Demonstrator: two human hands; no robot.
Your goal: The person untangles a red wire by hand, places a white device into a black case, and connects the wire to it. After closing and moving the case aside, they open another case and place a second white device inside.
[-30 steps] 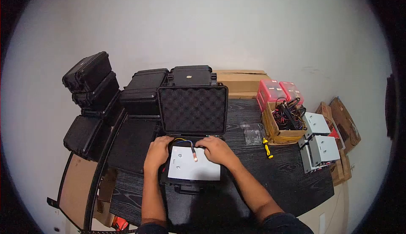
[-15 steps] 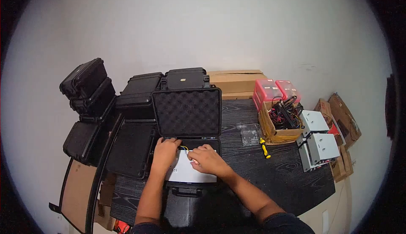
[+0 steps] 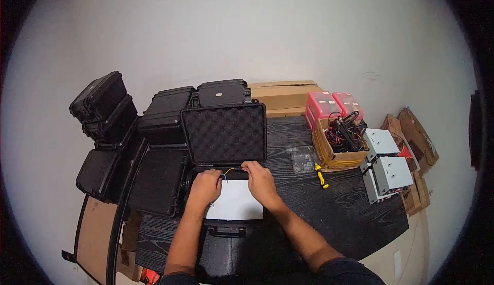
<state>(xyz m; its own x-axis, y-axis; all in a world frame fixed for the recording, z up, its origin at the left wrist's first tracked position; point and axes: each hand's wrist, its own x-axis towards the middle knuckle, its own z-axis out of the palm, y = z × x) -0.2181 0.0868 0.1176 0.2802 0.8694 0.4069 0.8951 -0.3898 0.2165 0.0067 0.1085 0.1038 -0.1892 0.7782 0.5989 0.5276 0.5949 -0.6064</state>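
Observation:
A white flat panel (image 3: 235, 200) lies inside an open black hard case (image 3: 226, 230), whose foam-lined lid (image 3: 225, 133) stands raised behind it. My left hand (image 3: 207, 186) is closed at the panel's back left corner, its thumb along the edge. Over the back right corner, my right hand (image 3: 261, 183) has its fingers bent together in a pinch near the hinge side; I cannot tell what is in them. A thin yellow wire (image 3: 228, 171) with a bit of blue beside it rises behind the panel, between the two hands.
More black cases (image 3: 157, 182) are stacked on the left. To the right are a yellow-and-black screwdriver (image 3: 321, 177), a clear plastic bag (image 3: 302, 160), a cardboard box (image 3: 340, 160) of cables, red-and-clear bins (image 3: 322, 106) and white metal boxes (image 3: 393, 173). Cardboard (image 3: 283, 98) lies along the wall.
My right hand has moved from the middle of the panel to its back right corner, uncovering the white surface. My left hand has shifted slightly right and down.

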